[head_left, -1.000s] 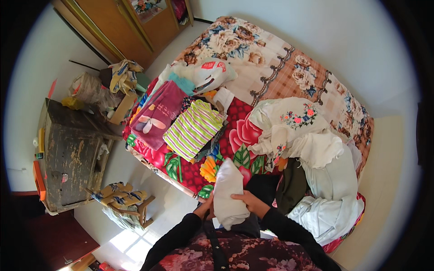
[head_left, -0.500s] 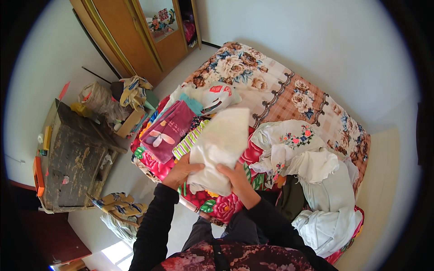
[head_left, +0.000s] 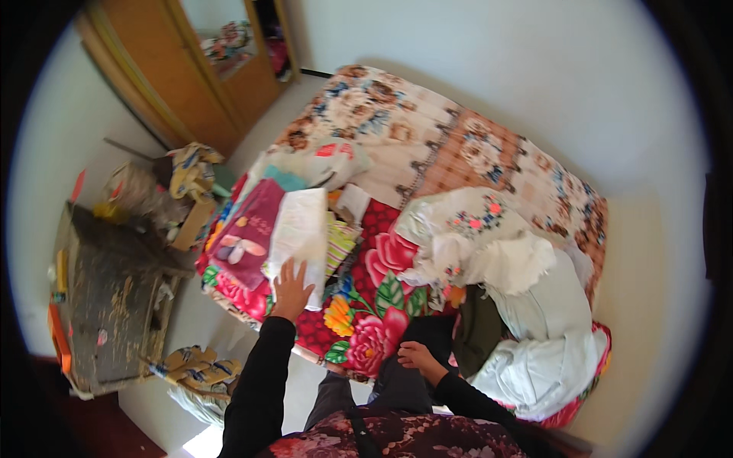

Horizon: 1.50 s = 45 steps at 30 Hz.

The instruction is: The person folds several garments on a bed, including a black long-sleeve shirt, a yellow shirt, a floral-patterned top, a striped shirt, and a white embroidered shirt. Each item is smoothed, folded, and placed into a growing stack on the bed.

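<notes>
My left hand [head_left: 292, 294] lies flat, fingers spread, on the near end of a folded white cloth [head_left: 299, 221]. That cloth rests lengthwise against a folded maroon cloth [head_left: 246, 221] with a pale flower motif. A green-striped cloth [head_left: 340, 246] shows just to its right, partly covered. My right hand [head_left: 420, 359] hovers low over my dark trousers, fingers loosely curled, with nothing visible in them. Right of it are a dark green cloth [head_left: 479, 328] and a rumpled pile with a white embroidered garment [head_left: 458, 225] and a pale garment [head_left: 544, 305].
A red floral blanket [head_left: 366, 336] covers the near part of the bed, with a brown floral bedspread [head_left: 466, 145] beyond. A white plastic bag [head_left: 340, 162] lies behind the folded cloths. At left stand a worn wooden chest [head_left: 122, 282] and a wardrobe [head_left: 168, 69].
The white cloth, held in both hands before, now lies by the maroon cloth. My right hand has let go and drawn back toward my lap; my left rests flat on the cloth.
</notes>
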{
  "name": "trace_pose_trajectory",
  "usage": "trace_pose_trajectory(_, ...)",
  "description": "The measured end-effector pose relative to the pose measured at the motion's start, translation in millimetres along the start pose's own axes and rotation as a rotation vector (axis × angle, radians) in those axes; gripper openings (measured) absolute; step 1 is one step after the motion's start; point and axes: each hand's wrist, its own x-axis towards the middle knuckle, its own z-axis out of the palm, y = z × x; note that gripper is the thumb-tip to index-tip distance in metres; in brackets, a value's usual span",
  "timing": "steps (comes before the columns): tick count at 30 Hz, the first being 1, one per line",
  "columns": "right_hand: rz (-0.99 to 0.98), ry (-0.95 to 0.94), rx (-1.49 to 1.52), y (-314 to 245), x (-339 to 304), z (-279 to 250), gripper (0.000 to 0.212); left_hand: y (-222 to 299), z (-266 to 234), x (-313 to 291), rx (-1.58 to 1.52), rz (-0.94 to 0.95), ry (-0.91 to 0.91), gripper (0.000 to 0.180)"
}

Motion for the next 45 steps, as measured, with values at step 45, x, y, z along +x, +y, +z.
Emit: trace_pose_trajectory(45,-0.654,-0.243,0.918,-173,-158,-6,0.029,152,-51,-52,-1.419,-0.306,-1.012,0.048)
